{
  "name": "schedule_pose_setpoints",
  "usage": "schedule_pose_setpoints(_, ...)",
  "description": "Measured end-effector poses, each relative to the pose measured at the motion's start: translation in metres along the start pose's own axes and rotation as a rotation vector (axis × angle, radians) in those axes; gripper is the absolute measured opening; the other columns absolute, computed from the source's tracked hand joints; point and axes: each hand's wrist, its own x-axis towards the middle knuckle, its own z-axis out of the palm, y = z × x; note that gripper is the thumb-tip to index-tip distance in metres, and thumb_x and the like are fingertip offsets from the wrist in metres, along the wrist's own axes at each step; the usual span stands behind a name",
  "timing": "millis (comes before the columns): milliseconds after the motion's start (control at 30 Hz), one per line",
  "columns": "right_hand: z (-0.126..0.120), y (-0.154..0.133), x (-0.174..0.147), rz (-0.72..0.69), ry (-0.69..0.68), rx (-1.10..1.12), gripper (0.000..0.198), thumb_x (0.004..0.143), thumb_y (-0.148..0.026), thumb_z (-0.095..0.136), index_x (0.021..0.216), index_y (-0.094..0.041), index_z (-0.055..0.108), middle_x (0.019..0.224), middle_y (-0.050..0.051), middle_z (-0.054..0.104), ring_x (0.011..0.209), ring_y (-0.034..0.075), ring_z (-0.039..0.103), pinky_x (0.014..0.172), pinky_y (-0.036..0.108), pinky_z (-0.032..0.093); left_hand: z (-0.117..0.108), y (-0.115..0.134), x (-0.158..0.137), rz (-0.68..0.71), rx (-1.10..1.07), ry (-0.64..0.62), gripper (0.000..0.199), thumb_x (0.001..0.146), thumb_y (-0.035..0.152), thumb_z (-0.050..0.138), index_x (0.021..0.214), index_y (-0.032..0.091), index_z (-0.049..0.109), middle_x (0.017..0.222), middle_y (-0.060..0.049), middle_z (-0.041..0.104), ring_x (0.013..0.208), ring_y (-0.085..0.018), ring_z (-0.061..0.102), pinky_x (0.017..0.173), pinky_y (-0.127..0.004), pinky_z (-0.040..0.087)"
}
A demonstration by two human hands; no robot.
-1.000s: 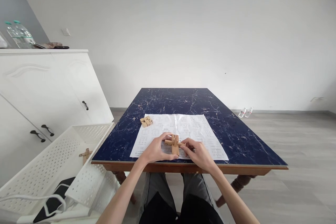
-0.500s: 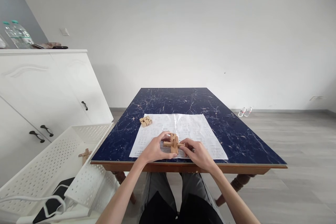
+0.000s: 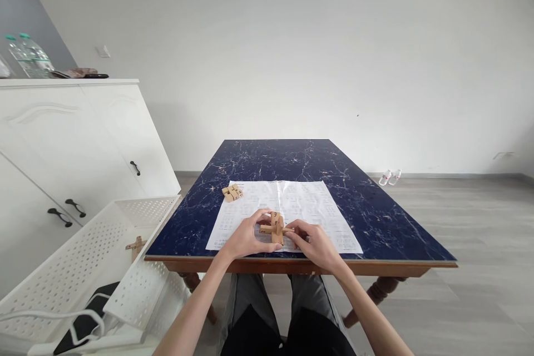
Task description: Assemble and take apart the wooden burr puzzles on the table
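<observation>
Between my hands is a wooden interlocking puzzle (image 3: 277, 229), made of crossing pale-brown pieces with dark marks on them. My left hand (image 3: 248, 237) grips it from the left, with the thumb at its near end and the fingers at its far end. My right hand (image 3: 312, 240) pinches the thin piece that sticks out on the right side. Under the puzzle lies a creased white printed sheet (image 3: 308, 203); its print is too small to read. Near the sheet's far left corner sits a second, blocky wooden puzzle (image 3: 232, 193), untouched by either hand.
The blue marbled table (image 3: 275, 158) has a wooden edge close to my lap. At the left, a white perforated bin (image 3: 62, 256) holds a wooden cross-shaped piece (image 3: 136, 246) and cables. A white cabinet (image 3: 83, 139) stands behind it, carrying plastic bottles (image 3: 35, 55).
The hands and the puzzle keep nearly the same place and hold. Only a very slight shift of the whole view shows.
</observation>
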Motion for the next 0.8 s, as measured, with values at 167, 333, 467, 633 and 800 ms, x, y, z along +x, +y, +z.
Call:
schedule_pose_setpoints(167,0.001,0.0,0.0,0.008,0.004,0.017,0.041,0.106,-0.058,0.054,0.108,-0.023,0.074,0.069,0.002,0.071,0.065,0.022,0.065,0.065,0.034,0.048,0.0,0.001,-0.001,0.003,-0.001,0.01,0.085,0.074,0.052,0.091,0.145,0.028,0.051,0.134,-0.012,0.073,0.125,-0.036,0.07,0.105,-0.048,0.056)
schedule_pose_setpoints(333,-0.001,0.001,0.0,0.01,0.045,0.058,0.04,0.104,-0.058,0.057,0.118,-0.022,0.072,0.079,0.004,0.071,0.069,0.022,0.064,0.064,0.034,0.05,0.0,0.002,-0.001,0.012,0.001,0.041,0.088,0.074,0.05,0.09,0.149,0.028,0.048,0.133,-0.012,0.073,0.124,-0.036,0.07,0.105,-0.05,0.055)
schedule_pose_setpoints(467,-0.008,0.002,0.005,-0.004,0.106,0.124,0.05,0.103,-0.062,0.056,0.132,-0.023,0.062,0.119,0.013,0.07,0.104,0.027,0.069,0.088,0.04,0.058,0.002,0.009,0.001,0.048,0.082,0.074,0.093,0.073,0.048,0.091,0.152,0.029,0.045,0.131,-0.011,0.073,0.123,-0.037,0.069,0.106,-0.052,0.053)
schedule_pose_setpoints(633,-0.016,-0.008,0.011,-0.02,-0.076,0.303,0.068,0.101,-0.074,0.052,0.151,-0.028,0.05,0.142,0.015,0.065,0.128,0.03,0.066,0.105,0.045,0.056,0.004,0.029,0.008,0.195,0.271,0.096,0.089,0.072,0.049,0.091,0.149,0.029,0.051,0.146,-0.013,0.063,0.133,-0.04,0.06,0.111,-0.053,0.049)
schedule_pose_setpoints(800,-0.019,-0.017,0.011,0.039,-0.193,0.492,0.077,0.096,-0.079,0.058,0.156,-0.03,0.049,0.138,0.018,0.07,0.126,0.034,0.069,0.103,0.05,0.055,0.004,0.042,0.011,0.256,0.292,0.1,0.084,0.074,0.049,0.09,0.147,0.029,0.054,0.148,-0.012,0.059,0.137,-0.04,0.057,0.114,-0.051,0.048)
